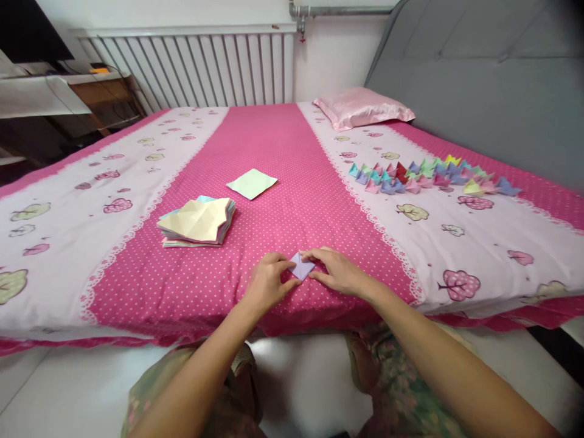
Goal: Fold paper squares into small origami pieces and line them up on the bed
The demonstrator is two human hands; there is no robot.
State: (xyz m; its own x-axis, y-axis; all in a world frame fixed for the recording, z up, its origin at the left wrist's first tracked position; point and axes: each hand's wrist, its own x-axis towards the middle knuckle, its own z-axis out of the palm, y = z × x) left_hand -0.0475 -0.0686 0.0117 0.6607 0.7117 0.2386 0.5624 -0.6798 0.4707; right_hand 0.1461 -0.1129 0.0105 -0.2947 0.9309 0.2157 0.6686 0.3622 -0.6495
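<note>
A small lilac square of folded origami paper (302, 267) lies near the front edge of the bed, turned so a corner points toward me. My left hand (270, 277) pinches its left corner, thumb below and fingers above. On the opposite side my right hand (335, 269) holds the right corner, its index finger resting on the upper part of the paper. Crease lines meet near the middle of the square. To the left sits a stack of creased coloured papers (196, 220), pale yellow on top. Beyond it a flat pale green paper sheet (252, 184) lies alone.
Several small folded paper pieces (413, 176) in many colours stand in rows at the right. A pink pillow (362, 107) lies by the grey headboard (479, 79). The bedspread (269, 140) is pink with white bands. A radiator (205, 67) lines the back wall.
</note>
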